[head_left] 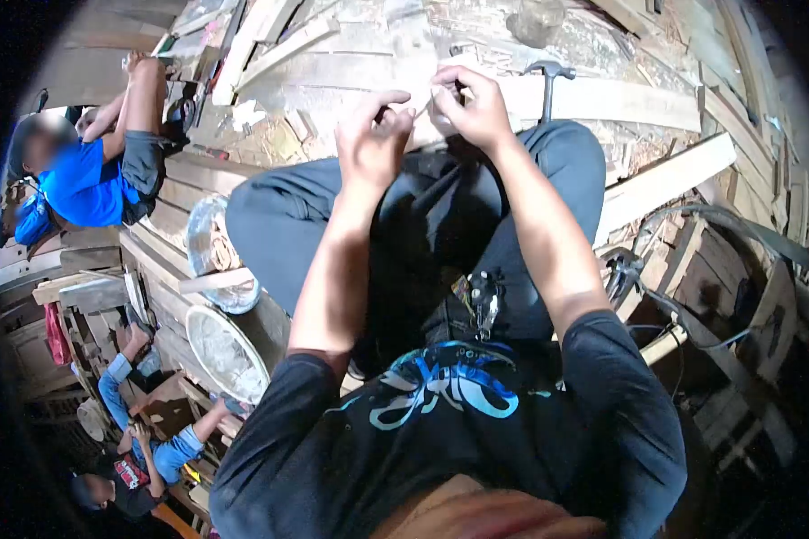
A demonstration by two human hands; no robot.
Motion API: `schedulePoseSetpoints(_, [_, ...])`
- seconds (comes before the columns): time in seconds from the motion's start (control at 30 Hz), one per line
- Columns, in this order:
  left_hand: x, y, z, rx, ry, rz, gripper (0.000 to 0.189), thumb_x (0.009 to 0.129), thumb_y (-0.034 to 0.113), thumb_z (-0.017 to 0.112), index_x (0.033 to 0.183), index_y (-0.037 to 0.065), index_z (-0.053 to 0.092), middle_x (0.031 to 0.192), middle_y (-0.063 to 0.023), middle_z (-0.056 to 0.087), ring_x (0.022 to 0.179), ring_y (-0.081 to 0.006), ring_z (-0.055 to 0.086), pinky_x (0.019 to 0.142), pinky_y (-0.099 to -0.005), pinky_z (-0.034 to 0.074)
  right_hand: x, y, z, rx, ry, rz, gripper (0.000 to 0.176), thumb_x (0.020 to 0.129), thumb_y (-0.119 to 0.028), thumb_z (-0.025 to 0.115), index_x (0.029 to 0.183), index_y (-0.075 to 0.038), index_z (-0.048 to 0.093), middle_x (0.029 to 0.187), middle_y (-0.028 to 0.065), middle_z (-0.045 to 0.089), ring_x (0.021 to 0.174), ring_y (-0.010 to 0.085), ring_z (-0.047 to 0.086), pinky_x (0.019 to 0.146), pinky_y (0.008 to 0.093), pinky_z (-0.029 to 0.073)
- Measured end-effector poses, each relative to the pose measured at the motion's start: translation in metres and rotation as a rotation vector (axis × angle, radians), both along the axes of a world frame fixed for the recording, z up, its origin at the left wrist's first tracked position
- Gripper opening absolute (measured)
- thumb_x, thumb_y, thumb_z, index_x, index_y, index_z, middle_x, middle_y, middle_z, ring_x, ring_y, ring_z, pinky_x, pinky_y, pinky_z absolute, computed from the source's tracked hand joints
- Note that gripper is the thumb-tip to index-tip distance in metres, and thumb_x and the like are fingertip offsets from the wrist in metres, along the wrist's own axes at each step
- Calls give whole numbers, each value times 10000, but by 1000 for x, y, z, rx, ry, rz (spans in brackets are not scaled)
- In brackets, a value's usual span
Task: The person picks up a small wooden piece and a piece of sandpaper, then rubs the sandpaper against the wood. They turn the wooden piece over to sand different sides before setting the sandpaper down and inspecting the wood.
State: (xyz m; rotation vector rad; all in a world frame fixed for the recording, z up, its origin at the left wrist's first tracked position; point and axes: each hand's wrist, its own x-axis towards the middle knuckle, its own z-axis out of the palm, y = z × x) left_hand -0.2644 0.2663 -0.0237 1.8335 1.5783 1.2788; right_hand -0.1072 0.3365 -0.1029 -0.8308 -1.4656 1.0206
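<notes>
My left hand [375,139] is raised over my crossed legs, its fingers curled in toward the thumb. Close to it, my right hand [473,106] is pinched, thumb against the bent fingers. A small, thin, pale piece seems to lie between the two hands, but glare from the bright surface behind hides what it is. Right of my right hand, a claw hammer [547,88] rests with its head away from me and its handle reaching toward my knee. Under the hammer lies a long pale wooden board [629,102].
Pale wood strips [288,49] lie at the upper left. A clear tub [208,235] of shavings and a pale round basin [225,352] stand left of my leg. Two people sit farther left, one in a blue shirt [85,184]. A dark cable [719,216] curves among planks at right.
</notes>
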Motion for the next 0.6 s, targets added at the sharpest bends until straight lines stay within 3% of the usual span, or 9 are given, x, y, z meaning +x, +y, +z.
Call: schedulePoseSetpoints(0.6, [-4,7,-9,-20,-3,20,197,847,162,705,966,6,694,745,-36,628,695,-100,550,672,-251,462,-1,2,5,107,-94,-41,117,799,-103,662,895,-39,683,742,32,633,640,89,572,587,239,468])
